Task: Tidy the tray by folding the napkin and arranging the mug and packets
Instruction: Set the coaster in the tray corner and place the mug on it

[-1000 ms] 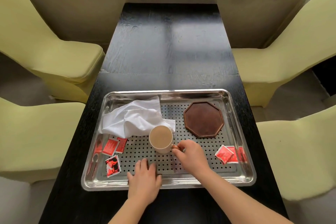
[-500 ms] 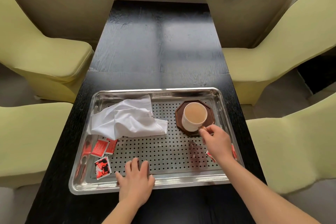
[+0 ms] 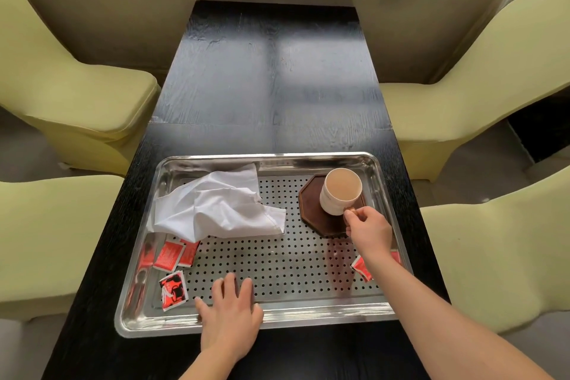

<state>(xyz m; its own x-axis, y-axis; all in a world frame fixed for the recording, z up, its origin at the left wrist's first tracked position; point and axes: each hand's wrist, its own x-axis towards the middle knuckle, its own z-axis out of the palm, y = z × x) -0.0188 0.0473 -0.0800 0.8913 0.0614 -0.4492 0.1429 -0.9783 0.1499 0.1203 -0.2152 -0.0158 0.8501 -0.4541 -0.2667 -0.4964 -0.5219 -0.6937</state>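
Note:
A steel perforated tray lies on the black table. A cream mug stands on the dark octagonal coaster at the tray's back right. My right hand pinches the mug's handle. A crumpled white napkin lies at the back left. Red packets sit under its near edge, one red-and-black packet is nearer me, and more red packets lie at the right, partly hidden by my forearm. My left hand rests flat on the tray's near rim.
The black table stretches away beyond the tray toward a wall under a window. Yellow-green chairs flank the table on both sides, close to its edges.
My right hand has carried the mug from the tray's middle to the coaster at the back right and still holds the handle. My left hand has stayed on the near rim.

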